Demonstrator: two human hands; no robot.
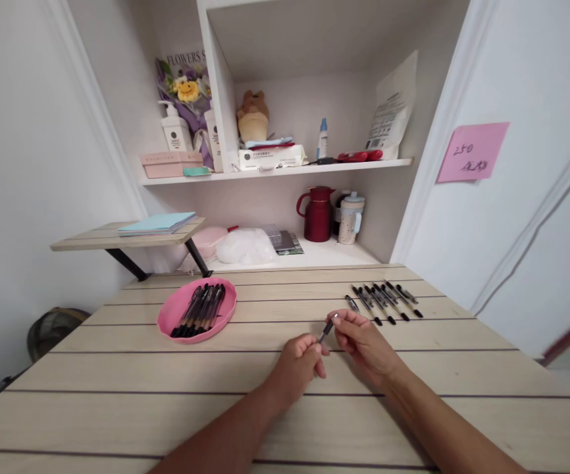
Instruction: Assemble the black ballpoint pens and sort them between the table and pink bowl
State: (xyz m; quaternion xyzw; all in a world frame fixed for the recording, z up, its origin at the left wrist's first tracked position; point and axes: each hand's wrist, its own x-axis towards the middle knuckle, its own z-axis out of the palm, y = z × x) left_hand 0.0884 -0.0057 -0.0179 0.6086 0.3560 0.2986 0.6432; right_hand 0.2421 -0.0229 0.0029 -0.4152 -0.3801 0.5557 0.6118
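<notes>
A dark pen [327, 328] slants between my two hands over the middle of the table. My left hand [297, 367] is closed round its lower end. At its upper end, the fingertips of my right hand [359, 339] pinch it; whether a small part sits in that pinch is too small to tell. Just beyond my right hand lies a pen cap [351, 303]. Several black pens [386, 304] with loose caps among them lie in a slanted row to its right. On the left, several black pens [200, 308] rest together in a pink plate [165, 315].
The wooden table [206, 401] has dark grooves. A small raised shelf [87, 238] carrying blue paper [156, 222] overhangs its back left. Behind stand a red jug [318, 214], a pale cup [350, 220] and a white plastic bag [246, 247]. A pink note [472, 151] hangs on the right wall.
</notes>
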